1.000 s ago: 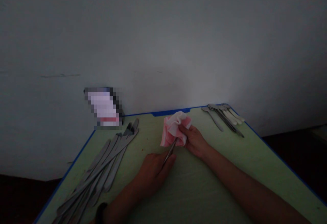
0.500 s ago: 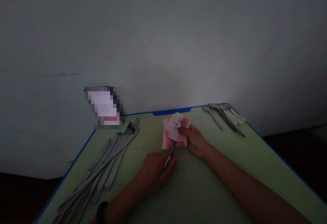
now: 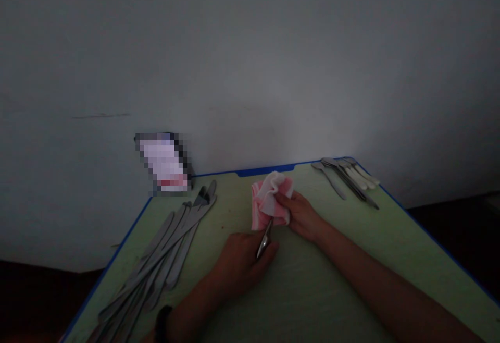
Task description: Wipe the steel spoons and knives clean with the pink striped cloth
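Note:
My left hand [image 3: 250, 257] is closed around a shiny metal piece of cutlery [image 3: 264, 241]. The far end of that piece disappears into a pink and white cloth [image 3: 271, 199], so its kind is hidden. From the right, my right hand [image 3: 302, 215] pinches the bunched cloth, thumb on top, around the covered end. Both hands are above the middle of the green table [image 3: 308, 291]. Left of them lies a loose pile of metal table knives and other flat cutlery [image 3: 156, 265]. Several spoons [image 3: 344, 176], some with white handles, lie at the far right corner.
A phone [image 3: 164, 163] with a blurred screen leans on the wall [image 3: 250, 61] at the table's back left. Blue trim [image 3: 265, 171] edges the table. The wall stands right behind it.
The metal piece has turned slightly in my left hand and shows more of its shiny face. The cloth has shifted a little around it. The whole view has slid slightly.

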{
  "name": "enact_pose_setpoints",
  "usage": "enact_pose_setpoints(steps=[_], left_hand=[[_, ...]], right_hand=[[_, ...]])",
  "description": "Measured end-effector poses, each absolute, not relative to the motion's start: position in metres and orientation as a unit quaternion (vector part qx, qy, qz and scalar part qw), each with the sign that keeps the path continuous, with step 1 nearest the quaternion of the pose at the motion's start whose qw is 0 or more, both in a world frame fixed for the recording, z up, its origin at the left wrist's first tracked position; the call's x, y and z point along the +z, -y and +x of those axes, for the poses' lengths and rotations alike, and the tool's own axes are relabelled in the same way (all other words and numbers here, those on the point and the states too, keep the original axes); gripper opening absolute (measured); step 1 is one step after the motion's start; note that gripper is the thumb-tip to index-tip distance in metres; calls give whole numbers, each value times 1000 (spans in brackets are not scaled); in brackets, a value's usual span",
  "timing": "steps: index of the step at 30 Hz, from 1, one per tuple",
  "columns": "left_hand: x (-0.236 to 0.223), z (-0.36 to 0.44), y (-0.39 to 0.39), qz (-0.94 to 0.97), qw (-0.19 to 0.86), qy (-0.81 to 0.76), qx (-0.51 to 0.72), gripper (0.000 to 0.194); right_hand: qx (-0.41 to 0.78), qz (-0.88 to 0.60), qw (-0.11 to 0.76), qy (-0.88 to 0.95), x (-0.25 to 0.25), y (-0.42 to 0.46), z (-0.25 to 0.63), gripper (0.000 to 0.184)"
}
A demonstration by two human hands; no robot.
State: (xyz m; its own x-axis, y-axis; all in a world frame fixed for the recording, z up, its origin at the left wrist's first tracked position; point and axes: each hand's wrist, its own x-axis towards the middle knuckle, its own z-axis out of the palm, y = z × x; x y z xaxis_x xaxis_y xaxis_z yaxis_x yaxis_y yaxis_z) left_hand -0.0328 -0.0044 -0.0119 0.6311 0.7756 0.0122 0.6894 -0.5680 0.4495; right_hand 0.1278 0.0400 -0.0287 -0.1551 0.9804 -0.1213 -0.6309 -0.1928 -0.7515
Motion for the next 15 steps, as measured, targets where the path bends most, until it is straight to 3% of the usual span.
enact_pose_setpoints(steps=[15], left_hand=[[-13, -33, 5, 878, 212, -414, 111, 29]], right_hand=[[706, -316, 577, 262, -31, -43, 128, 24]])
